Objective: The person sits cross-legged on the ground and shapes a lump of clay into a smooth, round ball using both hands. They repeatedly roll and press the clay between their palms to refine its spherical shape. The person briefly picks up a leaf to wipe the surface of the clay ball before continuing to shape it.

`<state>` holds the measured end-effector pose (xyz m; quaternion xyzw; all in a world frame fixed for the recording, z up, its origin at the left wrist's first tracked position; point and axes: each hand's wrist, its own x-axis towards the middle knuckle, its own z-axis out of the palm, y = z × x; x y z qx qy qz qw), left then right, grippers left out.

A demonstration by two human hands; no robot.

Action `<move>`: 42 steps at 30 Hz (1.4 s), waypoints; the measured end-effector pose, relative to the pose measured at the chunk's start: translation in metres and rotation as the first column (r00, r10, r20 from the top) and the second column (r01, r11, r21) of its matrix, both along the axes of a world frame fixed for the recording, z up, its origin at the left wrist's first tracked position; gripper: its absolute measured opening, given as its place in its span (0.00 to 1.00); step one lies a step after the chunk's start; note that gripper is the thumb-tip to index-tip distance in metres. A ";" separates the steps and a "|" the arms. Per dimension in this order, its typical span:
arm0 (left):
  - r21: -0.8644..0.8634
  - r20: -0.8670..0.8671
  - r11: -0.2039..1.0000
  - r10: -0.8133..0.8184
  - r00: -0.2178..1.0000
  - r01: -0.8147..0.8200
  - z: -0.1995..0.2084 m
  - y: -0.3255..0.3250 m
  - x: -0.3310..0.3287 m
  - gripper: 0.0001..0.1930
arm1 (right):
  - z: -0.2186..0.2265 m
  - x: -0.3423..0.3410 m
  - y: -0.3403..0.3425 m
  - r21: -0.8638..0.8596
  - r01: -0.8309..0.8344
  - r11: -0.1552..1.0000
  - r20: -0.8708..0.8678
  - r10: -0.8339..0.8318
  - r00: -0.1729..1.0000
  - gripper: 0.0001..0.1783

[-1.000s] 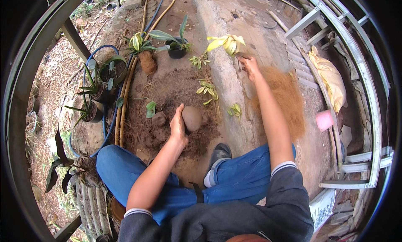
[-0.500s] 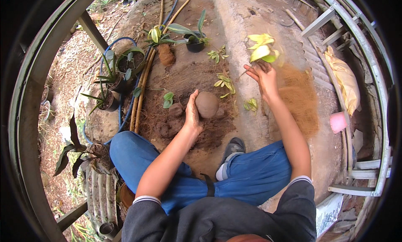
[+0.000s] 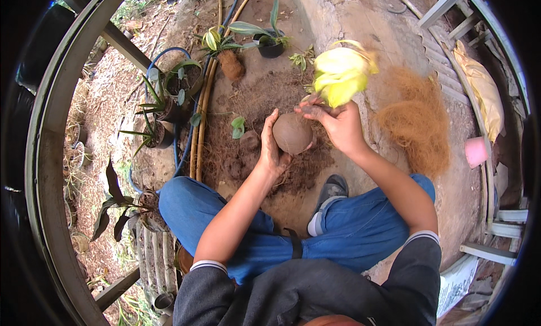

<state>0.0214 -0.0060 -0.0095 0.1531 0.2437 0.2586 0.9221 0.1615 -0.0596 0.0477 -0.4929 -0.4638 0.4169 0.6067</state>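
Note:
A round brown ball of soil point(image 3: 293, 133) rests in my left hand point(image 3: 271, 147), whose fingers curl round its left side and underside. Close above the ball's upper right, my right hand point(image 3: 338, 126) pinches a plant cutting with yellow-green leaves point(image 3: 341, 75). The leaves are blurred, and the stem's lower end is hard to make out between my fingers. Below the ball lies a heap of dark loose soil point(image 3: 236, 160) with clumps. A small green-leaved sprig point(image 3: 238, 127) lies at its left side.
Orange-brown coir fibre point(image 3: 417, 123) is piled on the right. A potted plant point(image 3: 271, 44) and a plant with a fibre-wrapped root ball point(image 3: 231, 65) stand at the far side. Bamboo poles point(image 3: 201, 120) and a blue hose run along the left. A pink cup point(image 3: 476, 152) sits far right.
My right hand has brought the yellow-leaved cutting left and nearer, from over the pavement to the soil ball. The left hand still holds the ball. The whole view has shifted slightly.

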 end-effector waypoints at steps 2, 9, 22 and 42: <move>-0.045 -0.040 0.999 0.026 0.999 -0.028 0.002 -0.001 0.004 0.29 | -0.008 0.003 0.002 0.083 -0.011 0.996 -0.053 0.016 0.998 0.13; -0.090 -0.006 0.996 0.006 1.000 -0.006 -0.005 -0.002 0.001 0.25 | -0.020 0.003 -0.005 0.123 0.066 0.990 0.383 -0.109 0.917 0.16; -0.125 -0.015 0.992 0.031 0.999 -0.033 -0.016 -0.004 0.001 0.24 | -0.047 0.013 -0.014 0.056 0.094 0.994 0.542 -0.110 0.833 0.18; -0.237 -0.109 0.970 0.023 0.994 -0.048 -0.028 -0.005 0.006 0.22 | -0.115 0.031 -0.026 0.087 0.125 0.988 0.784 -0.145 0.604 0.13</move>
